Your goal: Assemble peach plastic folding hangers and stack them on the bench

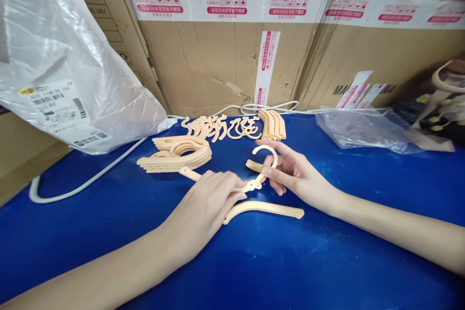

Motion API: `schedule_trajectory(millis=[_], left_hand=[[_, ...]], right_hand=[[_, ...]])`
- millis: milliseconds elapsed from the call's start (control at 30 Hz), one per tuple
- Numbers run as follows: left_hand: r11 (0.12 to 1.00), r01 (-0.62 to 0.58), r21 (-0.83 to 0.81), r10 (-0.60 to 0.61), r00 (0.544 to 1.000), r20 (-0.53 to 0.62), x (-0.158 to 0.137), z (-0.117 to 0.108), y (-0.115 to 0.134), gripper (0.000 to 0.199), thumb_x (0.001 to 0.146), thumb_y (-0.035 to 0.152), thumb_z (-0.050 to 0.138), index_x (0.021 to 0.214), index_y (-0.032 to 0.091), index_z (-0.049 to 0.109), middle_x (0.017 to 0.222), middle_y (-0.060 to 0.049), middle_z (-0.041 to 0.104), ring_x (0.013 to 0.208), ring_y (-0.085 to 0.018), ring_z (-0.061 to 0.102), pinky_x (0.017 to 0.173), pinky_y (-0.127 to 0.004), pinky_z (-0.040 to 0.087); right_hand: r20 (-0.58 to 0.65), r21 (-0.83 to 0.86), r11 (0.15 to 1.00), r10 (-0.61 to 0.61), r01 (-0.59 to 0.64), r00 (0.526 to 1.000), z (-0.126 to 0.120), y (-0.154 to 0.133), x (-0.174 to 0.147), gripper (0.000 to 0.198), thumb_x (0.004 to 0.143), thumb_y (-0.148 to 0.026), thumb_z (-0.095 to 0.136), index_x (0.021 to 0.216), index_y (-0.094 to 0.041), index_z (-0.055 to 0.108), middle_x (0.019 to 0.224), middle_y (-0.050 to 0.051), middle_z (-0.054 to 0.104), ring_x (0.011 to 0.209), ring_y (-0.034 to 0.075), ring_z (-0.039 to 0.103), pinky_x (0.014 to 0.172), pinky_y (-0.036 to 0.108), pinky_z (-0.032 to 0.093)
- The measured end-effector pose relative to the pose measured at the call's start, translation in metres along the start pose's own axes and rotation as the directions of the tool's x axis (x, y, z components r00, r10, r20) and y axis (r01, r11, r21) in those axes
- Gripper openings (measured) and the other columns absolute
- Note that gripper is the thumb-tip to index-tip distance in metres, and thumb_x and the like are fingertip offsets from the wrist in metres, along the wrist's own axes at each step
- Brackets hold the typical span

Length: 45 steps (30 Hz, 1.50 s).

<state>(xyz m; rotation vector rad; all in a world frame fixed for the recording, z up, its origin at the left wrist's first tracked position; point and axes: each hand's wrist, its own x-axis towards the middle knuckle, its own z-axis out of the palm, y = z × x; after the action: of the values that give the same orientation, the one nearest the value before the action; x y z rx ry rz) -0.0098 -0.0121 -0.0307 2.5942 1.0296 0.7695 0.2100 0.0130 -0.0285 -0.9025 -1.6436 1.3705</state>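
My left hand (pixel 210 198) is closed over a beige plastic hanger arm (pixel 189 173), whose narrow end sticks out to the left. Between thumb and fingers, my right hand (pixel 290 169) grips a matching hanger hook (pixel 274 155), its curve upward. The hook's lower end meets the hanger arm at a joint near my left fingertips; whether they are locked together I cannot tell. Behind the hook, partly covered by my right fingers, another curved beige piece (pixel 253 165) shows. A loose hanger arm (pixel 265 207) lies on the blue table just in front of my hands.
Stacked folded hangers (pixel 174 155) lie at left. Loose hooks (pixel 207 127) and a row of hanger arms (pixel 272 125) sit farther back. A white cable (pixel 90 181), a white parcel bag (pixel 72 72), a clear plastic bag (pixel 363 128) and cardboard boxes (pixel 203 58) border the table.
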Motion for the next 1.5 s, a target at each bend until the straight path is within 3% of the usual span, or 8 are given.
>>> schedule_trajectory(millis=[500, 733, 900, 1067, 1133, 1267, 1333, 1500], left_hand=[[0.998, 0.005, 0.068, -0.005, 1.000, -0.007, 0.003, -0.003, 0.001, 0.017, 0.099, 0.022, 0.040, 0.107, 0.018, 0.054, 0.099, -0.003, 0.064, 0.087, -0.019, 0.058, 0.076, -0.034, 0.040], [0.972, 0.234, -0.018, -0.231, 0.969, 0.089, 0.010, -0.012, 0.012, 0.020, 0.097, 0.033, 0.044, 0.094, 0.023, 0.061, 0.086, 0.001, 0.063, 0.079, -0.017, 0.059, 0.067, -0.030, 0.042], [0.727, 0.526, -0.442, -0.454, 0.850, 0.266, 0.018, -0.019, 0.011, 0.019, 0.086, 0.037, 0.058, 0.079, 0.019, 0.057, 0.073, 0.002, 0.062, 0.069, -0.015, 0.060, 0.056, -0.024, 0.048], [0.334, 0.642, -0.690, -0.494, 0.743, 0.452, 0.022, -0.019, 0.006, 0.027, 0.077, 0.035, 0.067, 0.078, 0.018, 0.046, 0.078, 0.000, 0.060, 0.071, -0.017, 0.063, 0.051, -0.029, 0.057], [0.273, 0.642, -0.716, -0.489, 0.734, 0.471, 0.021, -0.016, 0.005, 0.029, 0.077, 0.037, 0.067, 0.081, 0.018, 0.045, 0.081, -0.001, 0.061, 0.070, -0.017, 0.064, 0.052, -0.030, 0.058], [0.252, 0.605, -0.755, -0.482, 0.755, 0.444, 0.020, -0.011, 0.003, 0.032, 0.075, 0.037, 0.070, 0.089, 0.018, 0.047, 0.085, -0.001, 0.059, 0.066, -0.015, 0.064, 0.049, -0.029, 0.059], [0.261, 0.584, -0.768, -0.466, 0.773, 0.430, 0.020, -0.010, 0.002, 0.032, 0.076, 0.036, 0.070, 0.093, 0.018, 0.050, 0.086, 0.000, 0.058, 0.065, -0.014, 0.063, 0.048, -0.027, 0.058], [0.270, 0.583, -0.767, -0.468, 0.775, 0.424, 0.019, -0.013, 0.002, 0.026, 0.081, 0.034, 0.065, 0.099, 0.017, 0.058, 0.084, -0.001, 0.059, 0.061, -0.011, 0.060, 0.047, -0.023, 0.056]], right_hand=[[0.011, 0.025, 0.999, 0.023, -0.023, 1.000, 0.003, -0.003, -0.002, 0.050, 0.088, -0.021, 0.060, 0.131, -0.021, 0.036, 0.081, 0.002, 0.070, 0.039, 0.003, 0.051, 0.038, 0.015, 0.041], [0.025, -0.118, 0.992, -0.051, 0.053, 0.998, 0.007, -0.007, -0.008, 0.067, 0.086, -0.029, 0.063, 0.141, -0.027, 0.024, 0.086, 0.000, 0.067, 0.054, 0.009, 0.059, 0.052, 0.025, 0.050], [0.062, -0.435, 0.890, -0.122, 0.137, 0.991, 0.008, -0.007, -0.010, 0.077, 0.079, -0.035, 0.071, 0.140, -0.023, 0.025, 0.081, -0.002, 0.065, 0.068, 0.013, 0.059, 0.061, 0.027, 0.048], [0.269, -0.738, 0.574, -0.233, 0.355, 0.935, 0.008, -0.006, -0.013, 0.036, 0.083, -0.045, 0.065, 0.111, -0.023, 0.061, 0.097, 0.004, 0.061, 0.087, 0.017, 0.057, 0.074, 0.032, 0.046], [0.362, -0.771, 0.462, -0.250, 0.439, 0.898, 0.008, -0.007, -0.014, 0.022, 0.091, -0.039, 0.055, 0.101, -0.023, 0.066, 0.100, 0.006, 0.060, 0.092, 0.018, 0.056, 0.076, 0.032, 0.045], [0.489, -0.776, 0.262, -0.323, 0.573, 0.810, 0.011, -0.008, -0.015, 0.028, 0.097, -0.032, 0.043, 0.093, -0.017, 0.066, 0.091, 0.007, 0.061, 0.087, 0.019, 0.056, 0.075, 0.032, 0.046], [0.512, -0.760, 0.252, -0.335, 0.599, 0.791, 0.013, -0.008, -0.015, 0.028, 0.098, -0.029, 0.041, 0.090, -0.015, 0.064, 0.088, 0.007, 0.062, 0.083, 0.018, 0.057, 0.075, 0.031, 0.047], [0.494, -0.702, 0.421, -0.293, 0.574, 0.819, 0.012, -0.007, -0.016, 0.022, 0.099, -0.026, 0.038, 0.097, -0.015, 0.056, 0.090, 0.006, 0.062, 0.080, 0.014, 0.056, 0.073, 0.027, 0.048]])
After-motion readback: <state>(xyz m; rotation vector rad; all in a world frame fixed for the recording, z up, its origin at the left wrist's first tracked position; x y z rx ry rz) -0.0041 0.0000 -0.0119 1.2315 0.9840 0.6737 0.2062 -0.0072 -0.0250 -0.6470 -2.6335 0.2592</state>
